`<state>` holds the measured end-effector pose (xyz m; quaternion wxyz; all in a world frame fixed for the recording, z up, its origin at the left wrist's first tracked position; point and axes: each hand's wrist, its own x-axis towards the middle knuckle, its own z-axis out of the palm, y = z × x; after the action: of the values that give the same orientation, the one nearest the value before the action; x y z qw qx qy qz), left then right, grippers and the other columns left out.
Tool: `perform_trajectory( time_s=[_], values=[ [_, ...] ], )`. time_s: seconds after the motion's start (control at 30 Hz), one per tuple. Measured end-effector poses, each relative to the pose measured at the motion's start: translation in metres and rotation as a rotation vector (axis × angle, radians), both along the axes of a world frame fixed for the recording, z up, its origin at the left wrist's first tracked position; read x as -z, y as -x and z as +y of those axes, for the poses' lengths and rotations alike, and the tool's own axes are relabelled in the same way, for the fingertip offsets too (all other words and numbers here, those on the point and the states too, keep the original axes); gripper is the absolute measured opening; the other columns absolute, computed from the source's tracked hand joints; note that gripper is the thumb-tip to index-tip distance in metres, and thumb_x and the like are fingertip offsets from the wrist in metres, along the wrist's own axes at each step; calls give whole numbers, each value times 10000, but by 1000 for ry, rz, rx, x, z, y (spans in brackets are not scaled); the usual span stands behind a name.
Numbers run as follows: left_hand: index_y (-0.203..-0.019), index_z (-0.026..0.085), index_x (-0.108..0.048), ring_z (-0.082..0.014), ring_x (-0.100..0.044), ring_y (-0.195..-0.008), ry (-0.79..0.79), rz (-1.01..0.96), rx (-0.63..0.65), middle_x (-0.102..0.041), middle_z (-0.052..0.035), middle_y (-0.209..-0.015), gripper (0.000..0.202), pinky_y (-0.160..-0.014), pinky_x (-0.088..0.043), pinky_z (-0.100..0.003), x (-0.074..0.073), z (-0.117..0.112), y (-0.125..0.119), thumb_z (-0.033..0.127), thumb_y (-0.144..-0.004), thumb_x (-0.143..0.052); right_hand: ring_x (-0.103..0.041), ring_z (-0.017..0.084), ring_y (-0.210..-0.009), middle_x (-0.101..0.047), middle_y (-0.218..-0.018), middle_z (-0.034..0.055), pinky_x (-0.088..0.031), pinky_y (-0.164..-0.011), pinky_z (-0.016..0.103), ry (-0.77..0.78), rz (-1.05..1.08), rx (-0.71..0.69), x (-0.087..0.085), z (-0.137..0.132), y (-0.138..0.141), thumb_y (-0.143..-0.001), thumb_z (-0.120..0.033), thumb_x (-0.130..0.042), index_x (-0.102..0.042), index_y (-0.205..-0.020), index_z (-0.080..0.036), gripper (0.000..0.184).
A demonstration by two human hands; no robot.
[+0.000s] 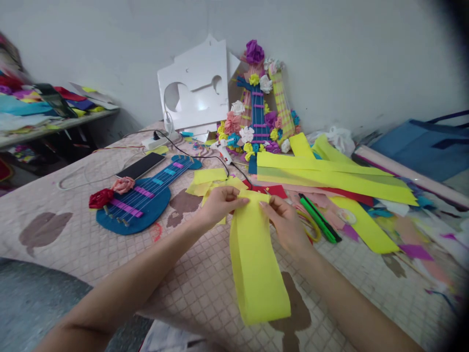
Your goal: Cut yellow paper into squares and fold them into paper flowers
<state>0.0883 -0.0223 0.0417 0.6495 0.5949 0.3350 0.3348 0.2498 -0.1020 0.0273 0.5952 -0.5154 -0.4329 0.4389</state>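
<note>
My left hand (219, 204) and my right hand (284, 221) both pinch the top end of a long yellow paper strip (256, 259), which hangs down toward me over the patterned table cover (110, 244). The fingers of each hand are closed on the strip's upper edge. Just behind my hands lie folded yellow paper pieces (208, 180) and a red sheet (273, 190). A green utility knife (319, 218) rests right of my right hand.
A blue felt guitar (146, 198) with paper roses lies at left, a phone (141, 166) behind it. Flower-decorated guitars (258, 112) lean on the wall beside white cut-out foam board (196, 90). A glue gun (223, 149), long yellow strips (330, 176) and scraps lie around.
</note>
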Motion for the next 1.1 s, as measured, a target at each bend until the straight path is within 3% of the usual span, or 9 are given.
perform_trajectory(
  time_s=[0.2,0.33,0.43,0.57,0.77,0.93,1.1],
  values=[
    [-698,131,-535,-39,-453,-469,-60,15,3,-494,47,-556,354,-430,-335,-151,2,-2,-2,450,-696,-689,-518,131,-630,-574,-686,-27,-422,-598,256,13,47,57,-3,1,1,-724,-392,-697,-600,-743,-216,202],
    [-773,125,-565,-91,-578,-605,32,-43,96,-619,-7,-700,376,-528,-432,-182,4,-6,-4,388,-608,-775,-525,133,-602,-581,-660,-32,-427,-573,262,36,87,92,-3,2,2,-691,-395,-720,-577,-735,-223,228],
    [-726,117,-576,-117,-606,-632,76,-9,115,-646,-27,-711,355,-546,-448,-200,7,-8,-6,359,-586,-795,-533,126,-601,-596,-672,-37,-434,-581,259,37,107,98,-5,1,2,-673,-397,-733,-570,-719,-228,239],
    [-773,121,-620,-127,-628,-645,124,-22,98,-684,-49,-782,335,-537,-458,-197,6,-7,-4,356,-603,-788,-578,156,-628,-641,-702,-10,-460,-595,289,54,114,28,-10,-4,1,-723,-445,-682,-621,-779,-241,220],
    [-941,122,-643,-178,-672,-781,233,-168,82,-703,-75,-883,457,-708,-538,-280,3,-3,-3,336,-574,-811,-650,209,-742,-717,-847,47,-504,-669,322,179,88,-161,-7,-17,-2,-756,-465,-647,-672,-929,-218,303],
    [-909,102,-643,-163,-670,-757,316,-261,76,-704,-86,-876,445,-707,-547,-261,5,-2,-4,321,-565,-821,-631,161,-586,-717,-764,27,-481,-542,273,299,83,-148,1,-23,-1,-703,-408,-717,-667,-853,-182,276],
    [-921,116,-639,-152,-667,-758,323,-261,53,-700,-79,-895,406,-708,-546,-260,7,-1,-3,298,-599,-807,-655,163,-647,-723,-804,21,-514,-607,291,288,131,-129,1,-27,3,-679,-356,-750,-657,-892,-196,282]
  ],
)
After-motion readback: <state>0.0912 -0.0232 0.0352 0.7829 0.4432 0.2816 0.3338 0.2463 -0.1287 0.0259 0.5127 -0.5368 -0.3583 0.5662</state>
